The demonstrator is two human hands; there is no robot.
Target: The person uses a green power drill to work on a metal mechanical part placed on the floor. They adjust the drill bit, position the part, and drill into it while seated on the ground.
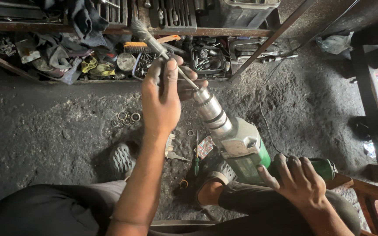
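Your left hand pinches the thin metal shank of a frayed wire brush bit just above the silver chuck of the green electric drill. Your right hand wraps tight around the drill's rear handle, drill resting over your knee. Metal rings and a green-handled screwdriver lie on the gritty floor; a cluttered tool shelf sits beyond.

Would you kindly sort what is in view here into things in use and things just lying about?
In use:
- green drill, gripped by the right hand
- wire brush in its chuck, held by the left hand

Lying about:
- metal rings on the floor
- screwdriver
- rags and tools on the shelf
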